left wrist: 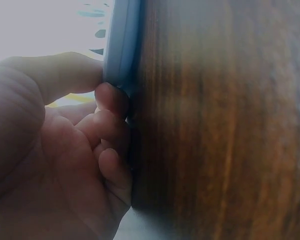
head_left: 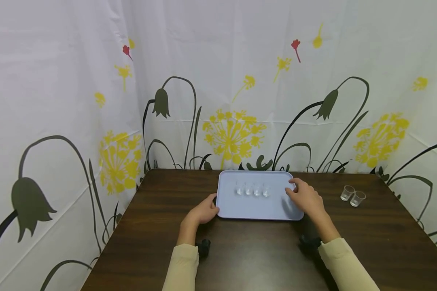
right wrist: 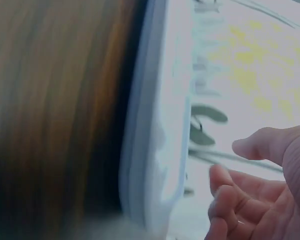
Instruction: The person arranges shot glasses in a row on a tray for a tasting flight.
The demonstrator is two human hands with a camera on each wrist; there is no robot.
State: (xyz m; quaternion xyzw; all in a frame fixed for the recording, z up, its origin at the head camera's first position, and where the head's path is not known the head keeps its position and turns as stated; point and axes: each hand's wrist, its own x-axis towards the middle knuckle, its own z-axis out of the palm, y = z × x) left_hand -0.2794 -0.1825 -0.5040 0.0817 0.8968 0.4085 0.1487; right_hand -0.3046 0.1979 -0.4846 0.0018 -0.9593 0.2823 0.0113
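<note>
Tray (head_left: pixel 253 208) gripped by left hand (head_left: pixel 202 209), right hand (head_left: pixel 306 197) unclasped, 4 cups (head_left: pixel 248 190) inside, 2 outside (head_left: pixel 357 198)

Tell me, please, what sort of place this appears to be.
Possibly a staged indoor work corner, though I cannot be sure: a flower-printed white cloth hangs behind and beside a dark wood-grain table, where a pale blue tray holds four small clear cups.

I'm standing by a curtained-off corner, home or studio I can't tell: white flower-printed cloth (head_left: pixel 218 81) hangs across the upper frame, a dark wood-grain table (head_left: pixel 255 254) below.
</note>
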